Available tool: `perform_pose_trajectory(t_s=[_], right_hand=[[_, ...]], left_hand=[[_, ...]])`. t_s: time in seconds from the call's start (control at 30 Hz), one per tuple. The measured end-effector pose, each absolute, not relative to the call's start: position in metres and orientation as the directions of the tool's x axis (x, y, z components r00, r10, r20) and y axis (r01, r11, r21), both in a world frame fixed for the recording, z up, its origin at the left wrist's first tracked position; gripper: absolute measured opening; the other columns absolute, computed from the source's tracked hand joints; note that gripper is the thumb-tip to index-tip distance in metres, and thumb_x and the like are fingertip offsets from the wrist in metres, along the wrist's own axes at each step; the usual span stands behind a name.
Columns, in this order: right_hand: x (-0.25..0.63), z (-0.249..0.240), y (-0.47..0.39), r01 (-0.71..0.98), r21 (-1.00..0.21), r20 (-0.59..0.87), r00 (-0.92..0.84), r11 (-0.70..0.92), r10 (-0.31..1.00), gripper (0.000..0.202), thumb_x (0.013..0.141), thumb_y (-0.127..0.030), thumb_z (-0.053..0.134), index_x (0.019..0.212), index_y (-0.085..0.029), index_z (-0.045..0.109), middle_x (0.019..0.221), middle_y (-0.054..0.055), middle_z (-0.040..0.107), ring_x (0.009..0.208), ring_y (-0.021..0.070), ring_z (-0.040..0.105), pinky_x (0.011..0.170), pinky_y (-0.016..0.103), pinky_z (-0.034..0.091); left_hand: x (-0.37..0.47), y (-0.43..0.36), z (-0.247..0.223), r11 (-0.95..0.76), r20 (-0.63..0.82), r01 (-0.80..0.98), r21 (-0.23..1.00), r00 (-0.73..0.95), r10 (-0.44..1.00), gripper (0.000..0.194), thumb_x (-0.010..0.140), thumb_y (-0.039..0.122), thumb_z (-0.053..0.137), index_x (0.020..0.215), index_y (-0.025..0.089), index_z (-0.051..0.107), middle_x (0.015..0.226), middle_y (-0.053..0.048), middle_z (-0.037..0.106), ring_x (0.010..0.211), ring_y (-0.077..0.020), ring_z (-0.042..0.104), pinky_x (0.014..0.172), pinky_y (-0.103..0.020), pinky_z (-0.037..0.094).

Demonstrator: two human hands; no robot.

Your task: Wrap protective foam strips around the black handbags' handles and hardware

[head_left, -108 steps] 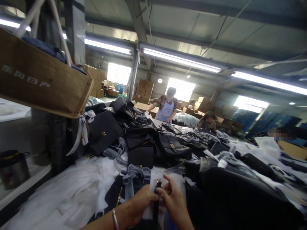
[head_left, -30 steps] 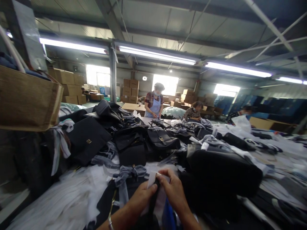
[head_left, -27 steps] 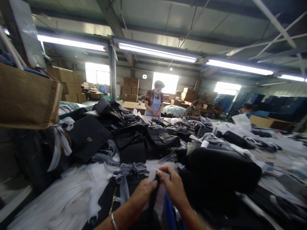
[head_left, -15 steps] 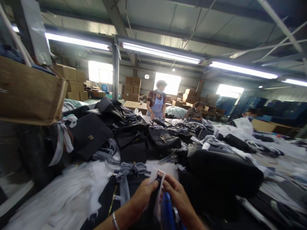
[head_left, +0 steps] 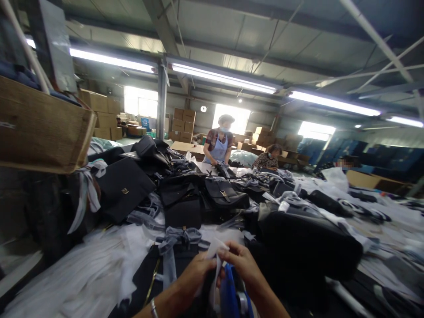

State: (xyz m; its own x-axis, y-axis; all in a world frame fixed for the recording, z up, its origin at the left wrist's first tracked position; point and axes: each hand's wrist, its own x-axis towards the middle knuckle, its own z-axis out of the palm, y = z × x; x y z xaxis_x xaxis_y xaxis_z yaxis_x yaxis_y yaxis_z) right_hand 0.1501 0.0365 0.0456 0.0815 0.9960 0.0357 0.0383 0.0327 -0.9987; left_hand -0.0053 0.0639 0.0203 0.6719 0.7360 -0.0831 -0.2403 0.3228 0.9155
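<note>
My left hand [head_left: 200, 271], with a bracelet on its wrist, is closed around a black strap partly wrapped in white tissue paper [head_left: 215, 249]. The paper now covers the strap's buckle end. With thumb and fingers, my right hand [head_left: 241, 261] pinches the paper's upper right edge. Just below that hand is a blue tool [head_left: 229, 287] with a round silvery part, perhaps a tape dispenser; whether the hand touches it is unclear. Beneath my hands lies a black bag [head_left: 145, 274] with a gold zip and a bow of clear wrapping.
White tissue sheets [head_left: 79, 269] are heaped at the left. Black bags [head_left: 122, 190] with gold clasps crowd the table, and a large black bag [head_left: 308, 238] stands at the right. A brown box-like bag [head_left: 43, 128] juts in at upper left. A co-worker [head_left: 217, 143] stands across the table.
The tissue paper has been folded over the buckle, which showed before. My right hand's fingers have moved onto the paper's top edge. The co-worker across has shifted slightly.
</note>
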Motion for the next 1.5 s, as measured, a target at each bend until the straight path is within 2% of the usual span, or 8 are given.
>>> perform_pose_trajectory(t_s=[0.1, 0.23, 0.47, 0.67, 0.9, 1.1, 1.33, 1.5], right_hand=[[0.151, 0.048, 0.040, 0.088, -0.996, 0.036, 0.092, 0.028, 0.995, 0.036, 0.069, -0.051, 0.075, 0.071, -0.016, 0.066, 0.060, 0.000, 0.061, 0.053, 0.0153, 0.056, 0.053, 0.025, 0.044], [0.147, 0.048, 0.043, 0.109, -0.994, 0.032, 0.115, 0.020, 0.993, 0.027, 0.071, -0.041, 0.071, 0.068, -0.016, 0.062, 0.055, -0.003, 0.056, 0.051, 0.0126, 0.052, 0.051, 0.022, 0.038], [0.149, 0.036, 0.043, 0.078, -0.997, 0.000, 0.116, -0.009, 0.993, 0.035, 0.074, -0.051, 0.066, 0.070, -0.017, 0.057, 0.049, -0.004, 0.050, 0.046, 0.0122, 0.048, 0.048, 0.023, 0.034], [0.159, 0.047, 0.049, 0.107, -0.994, 0.003, 0.007, 0.002, 1.000, 0.037, 0.071, -0.048, 0.067, 0.087, -0.014, 0.065, 0.060, -0.002, 0.057, 0.049, 0.0100, 0.047, 0.048, 0.022, 0.035], [0.172, 0.062, 0.058, 0.172, -0.985, -0.023, 0.010, -0.024, 1.000, 0.017, 0.062, -0.024, 0.065, 0.077, -0.016, 0.067, 0.050, -0.006, 0.054, 0.038, 0.0091, 0.044, 0.037, 0.020, 0.031], [0.170, 0.047, 0.058, 0.028, -0.999, -0.044, 0.047, -0.045, 0.998, 0.015, 0.059, -0.022, 0.056, 0.073, -0.018, 0.061, 0.045, -0.009, 0.047, 0.035, 0.0065, 0.036, 0.035, 0.018, 0.025], [0.170, 0.038, 0.053, -0.149, -0.980, -0.152, 0.103, -0.136, 0.983, 0.021, 0.054, -0.022, 0.057, 0.075, -0.019, 0.059, 0.040, -0.009, 0.045, 0.033, 0.0059, 0.034, 0.036, 0.017, 0.032], [0.170, 0.031, 0.047, -0.261, -0.947, -0.232, 0.149, -0.188, 0.961, 0.028, 0.054, -0.021, 0.066, 0.081, -0.018, 0.059, 0.044, -0.008, 0.051, 0.037, 0.0067, 0.043, 0.042, 0.018, 0.041]], left_hand=[[-0.004, 0.056, 0.024, 0.273, -0.036, -0.288, 0.918, 0.625, 0.780, 0.045, 0.083, 0.053, 0.056, 0.101, 0.012, 0.062, 0.083, -0.008, 0.066, 0.067, -0.0167, 0.060, 0.059, -0.025, 0.044], [0.010, 0.052, 0.015, 0.078, -0.004, -0.150, 0.986, 0.439, 0.898, 0.048, 0.078, 0.058, 0.062, 0.092, 0.012, 0.063, 0.069, -0.003, 0.060, 0.055, -0.0139, 0.053, 0.047, -0.023, 0.036], [0.020, 0.060, 0.005, 0.065, 0.003, -0.138, 0.988, 0.444, 0.896, 0.052, 0.078, 0.061, 0.051, 0.085, 0.011, 0.064, 0.069, -0.006, 0.064, 0.050, -0.0134, 0.052, 0.044, -0.023, 0.034], [0.015, 0.063, 0.011, 0.061, -0.018, -0.087, 0.994, 0.425, 0.905, 0.044, 0.078, 0.048, 0.050, 0.087, 0.010, 0.069, 0.073, -0.010, 0.067, 0.055, -0.0168, 0.056, 0.049, -0.025, 0.038], [0.018, 0.048, 0.025, -0.055, 0.064, -0.035, 0.998, 0.318, 0.946, 0.035, 0.083, 0.036, 0.047, 0.091, 0.011, 0.070, 0.060, -0.002, 0.058, 0.056, -0.0163, 0.051, 0.054, -0.026, 0.038], [0.021, 0.039, 0.020, -0.242, 0.238, -0.017, 0.970, 0.266, 0.934, 0.033, 0.091, 0.033, 0.047, 0.117, 0.019, 0.061, 0.082, -0.001, 0.064, 0.060, -0.0137, 0.054, 0.060, -0.024, 0.043], [0.015, 0.045, 0.008, -0.392, 0.313, 0.164, 0.905, 0.368, 0.876, 0.017, 0.090, 0.023, 0.048, 0.101, 0.021, 0.061, 0.066, 0.003, 0.057, 0.056, -0.0140, 0.054, 0.058, -0.023, 0.039], [0.012, 0.048, 0.008, -0.399, 0.302, 0.157, 0.903, 0.428, 0.852, 0.016, 0.084, 0.015, 0.050, 0.094, 0.020, 0.061, 0.066, 0.004, 0.055, 0.056, -0.0125, 0.049, 0.057, -0.022, 0.035]])
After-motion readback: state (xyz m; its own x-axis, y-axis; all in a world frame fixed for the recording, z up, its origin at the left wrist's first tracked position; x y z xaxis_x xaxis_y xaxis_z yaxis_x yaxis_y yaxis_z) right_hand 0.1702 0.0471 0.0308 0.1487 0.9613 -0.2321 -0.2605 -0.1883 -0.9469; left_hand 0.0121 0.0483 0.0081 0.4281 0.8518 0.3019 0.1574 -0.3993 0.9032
